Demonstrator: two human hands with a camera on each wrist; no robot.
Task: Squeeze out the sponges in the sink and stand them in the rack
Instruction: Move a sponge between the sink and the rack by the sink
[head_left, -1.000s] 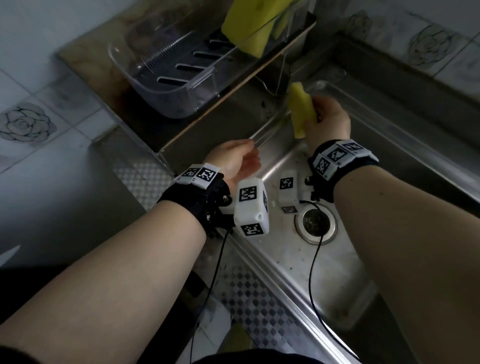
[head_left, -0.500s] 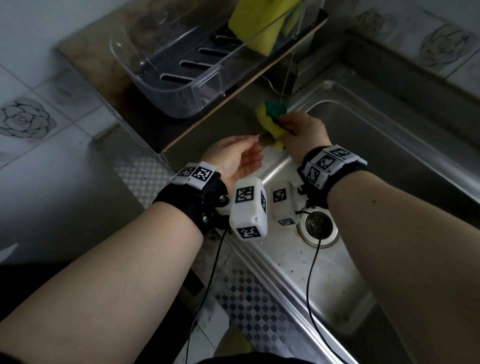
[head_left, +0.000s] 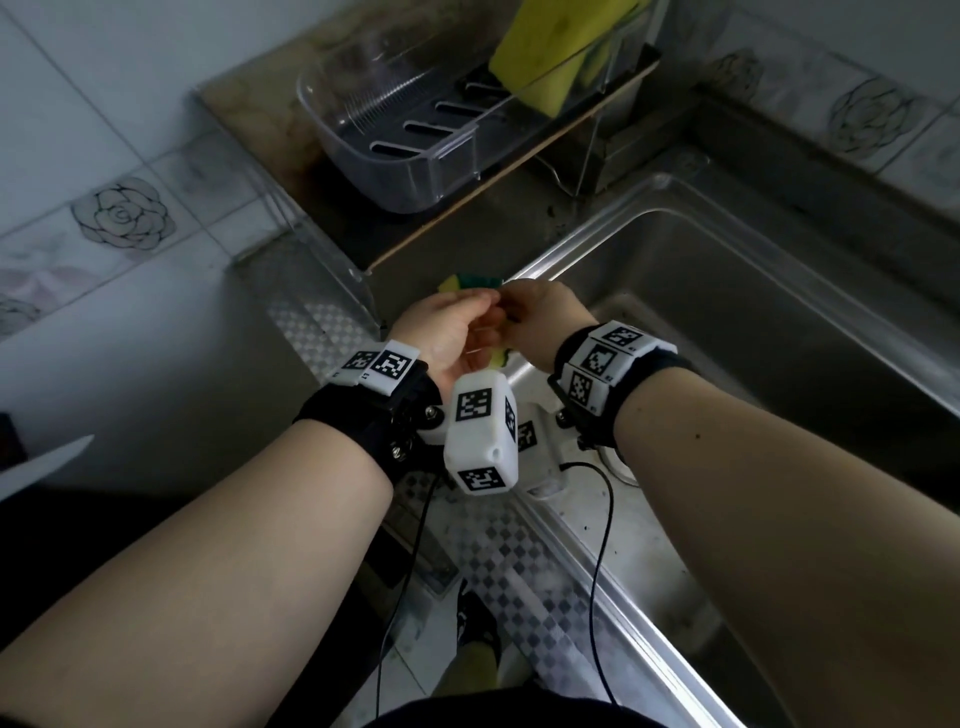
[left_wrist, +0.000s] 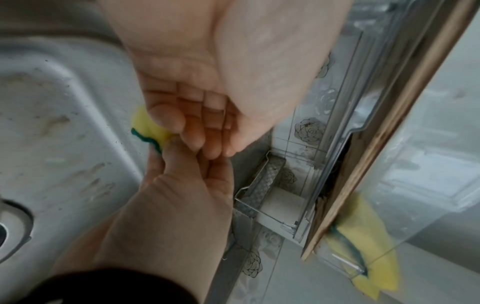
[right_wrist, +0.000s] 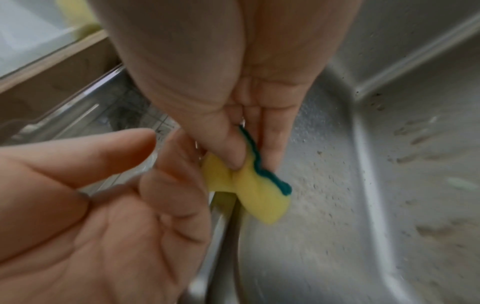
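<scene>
A yellow sponge with a green scouring side (head_left: 467, 283) is held over the left rim of the steel sink (head_left: 727, 291). My right hand (head_left: 540, 312) pinches it between thumb and fingers, and it is creased in the right wrist view (right_wrist: 249, 191). My left hand (head_left: 457, 322) lies against it with its palm turned up and loosely bent fingers touching the sponge's edge (left_wrist: 148, 129). A second yellow sponge (head_left: 545, 57) stands tilted in the clear plastic rack (head_left: 395, 171) on the shelf at the back.
The rack sits on a wooden board (head_left: 467, 208) that overhangs the sink's back left corner. The drain (left_wrist: 7, 226) lies below my wrists. Tiled walls close in the left and back. Wrist-camera cables hang over the sink's front rim (head_left: 597, 551).
My right hand brought the sponge down and left, away from the rack, to the left hand. The left hand rose to meet it, and the sponge is now squashed.
</scene>
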